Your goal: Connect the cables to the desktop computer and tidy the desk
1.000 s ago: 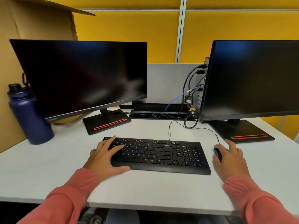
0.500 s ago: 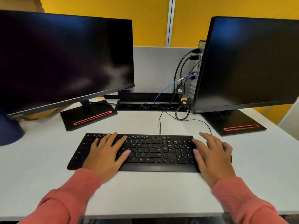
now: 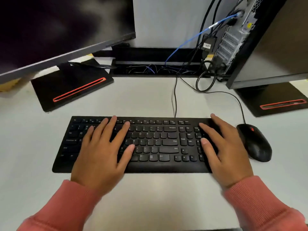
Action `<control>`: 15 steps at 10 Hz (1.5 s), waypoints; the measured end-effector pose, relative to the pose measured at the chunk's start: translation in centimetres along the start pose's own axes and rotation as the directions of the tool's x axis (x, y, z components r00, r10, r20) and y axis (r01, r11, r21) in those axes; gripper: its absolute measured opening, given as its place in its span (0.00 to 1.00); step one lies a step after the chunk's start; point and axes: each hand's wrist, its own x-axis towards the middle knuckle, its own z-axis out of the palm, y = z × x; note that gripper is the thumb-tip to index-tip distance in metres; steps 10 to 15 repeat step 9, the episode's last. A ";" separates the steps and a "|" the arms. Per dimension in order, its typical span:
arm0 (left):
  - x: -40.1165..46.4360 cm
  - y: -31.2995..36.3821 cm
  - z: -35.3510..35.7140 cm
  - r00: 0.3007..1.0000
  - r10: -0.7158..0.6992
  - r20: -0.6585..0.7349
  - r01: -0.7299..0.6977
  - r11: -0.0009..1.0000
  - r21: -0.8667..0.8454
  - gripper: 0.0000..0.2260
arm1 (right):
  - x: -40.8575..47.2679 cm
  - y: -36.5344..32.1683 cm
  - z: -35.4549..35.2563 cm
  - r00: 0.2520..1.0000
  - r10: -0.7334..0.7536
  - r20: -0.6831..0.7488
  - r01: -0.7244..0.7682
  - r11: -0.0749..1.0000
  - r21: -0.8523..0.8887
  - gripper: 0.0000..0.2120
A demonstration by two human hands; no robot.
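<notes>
left hand: flat on the left half of the keyboard, fingers spread and straight, thumb out toward the middle keys. Not gripping anything.
right hand: flat over the number-pad end, fingers straight and slightly apart, thumb lying on the keys inboard of it.
keyboard: under both hands, long axis runs left-right across the desk, top row pointing away from the person. Sits square, wrist edge nearest the sleeves.
keyboard cable: leaves the far edge between the hands, runs straight away toward the cable tray.
mouse: just beside the right hand, outboard, not touched. Long axis front-back, nose pointing away, slightly angled left.
mouse cable: arcs away from the nose to a loop beyond the right hand.
desktop computer: well beyond the right hand, rear panel facing us, blue cable and black ones plugged in.
monitor bases: left base beyond the left hand, right base beyond the mouse.
</notes>
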 end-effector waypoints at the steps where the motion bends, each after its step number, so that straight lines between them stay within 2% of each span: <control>1: 0.2 0.0 -0.6 0.999 0.007 0.045 -0.006 1.000 -0.013 0.29 | 0.3 -0.3 -0.5 0.999 0.019 0.028 -0.019 1.000 0.002 0.21; 4: 0.4 -0.3 -1.3 0.992 0.048 0.120 -0.046 0.999 -0.012 0.28 | 0.6 -0.7 -1.4 0.996 0.064 0.065 -0.067 0.996 0.054 0.21; 5: 0.6 -0.2 -2.0 0.984 0.028 0.175 -0.029 1.000 0.008 0.27 | 1.0 -0.8 -1.8 0.987 0.084 0.135 -0.086 0.996 0.013 0.22; 6: 1.4 -0.2 -3.6 0.980 0.029 0.198 -0.033 0.999 0.016 0.25 | 1.7 -1.1 -2.6 0.967 0.068 0.247 -0.056 0.997 -0.056 0.24; 7: 3.2 -0.7 -5.2 0.974 0.061 0.219 -0.069 0.997 0.028 0.22 | 3.0 -1.8 -3.7 0.924 0.112 0.366 -0.083 0.992 -0.094 0.24; 8: 5.9 -0.5 -7.2 0.955 0.146 0.258 -0.157 0.987 0.025 0.21 | 4.8 -2.9 -4.8 0.869 0.121 0.480 -0.050 0.986 -0.159 0.24; 9: 9.0 0.9 -10.1 0.894 0.218 0.391 -0.248 0.968 0.028 0.16 | 7.1 -4.8 -5.8 0.795 0.042 0.605 0.051 0.989 -0.136 0.21; 15: 9.0 0.9 -10.1 0.894 0.218 0.391 -0.248 0.968 0.028 0.16 | 7.1 -4.8 -5.8 0.795 0.042 0.605 0.051 0.989 -0.136 0.21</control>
